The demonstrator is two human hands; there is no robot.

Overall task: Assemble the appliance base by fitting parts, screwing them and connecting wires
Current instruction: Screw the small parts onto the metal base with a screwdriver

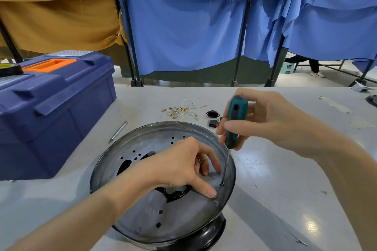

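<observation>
Your appliance base (163, 179), a round grey metal plate seated on a black housing, sits low in the centre of the frame on the pale worktop (275, 179); its near rim runs close to the worktop's bottom edge, and the housing is cut off there. Your left hand (179, 167) lies on the plate with fingers spread and bent, thumb pressed flat near the right rim, covering part of the dark central cut-out. Your right hand (263, 122) is wrapped around the teal-and-black handle of a screwdriver (233, 126), whose thin shaft slants down to a screw (221, 184) just inside the plate's right rim. A second screw (138, 230) shows at the plate's lower left.

To the right of the plate the worktop is bare right out to the frame edge. To the left, a blue toolbox (51, 108) with an orange handle crowds close to the plate, and a slim metal tool (118, 131) lies between them. Behind the plate lies a tangle of white wires (181, 110) with brass terminals, beside a black socket part (212, 113) and another small black part (213, 122), half hidden by your right hand. That part carries pale markings too small to read. Blue curtains (183, 26) close off the far side.
</observation>
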